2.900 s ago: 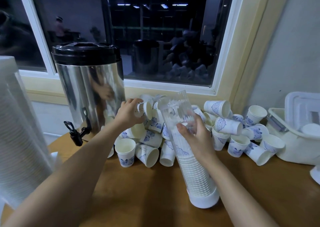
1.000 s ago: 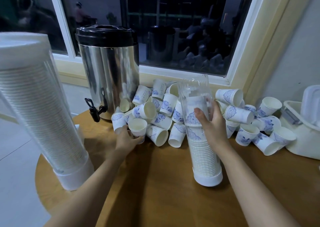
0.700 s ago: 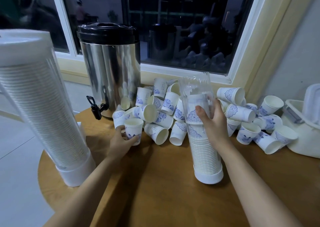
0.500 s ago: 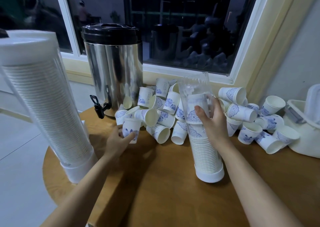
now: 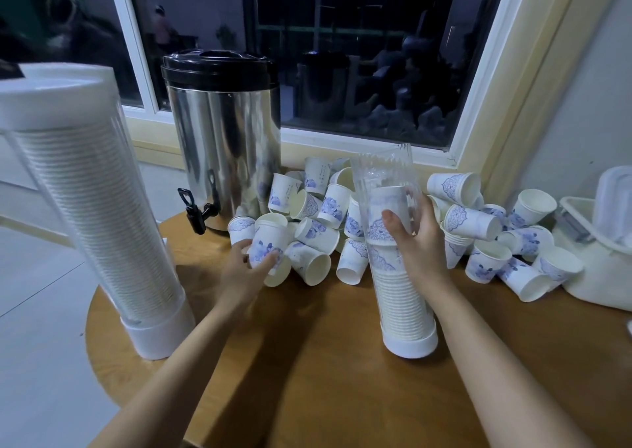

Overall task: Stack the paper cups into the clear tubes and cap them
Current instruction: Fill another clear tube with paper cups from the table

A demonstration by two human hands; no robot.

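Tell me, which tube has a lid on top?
The full tube at the table's left edge: a white cap covers its top. The half-filled tube the right hand holds is open on top.

Paper, plastic, steel, wood finishes.
Paper cups (image 5: 475, 222) matt white, blue print; clear tube (image 5: 383, 174) glossy see-through plastic, base cap (image 5: 410, 345) smooth white plastic; urn (image 5: 225, 146) mirror-polished steel, lid (image 5: 215, 68) glossy black plastic; table (image 5: 325, 362) smooth brown wood.
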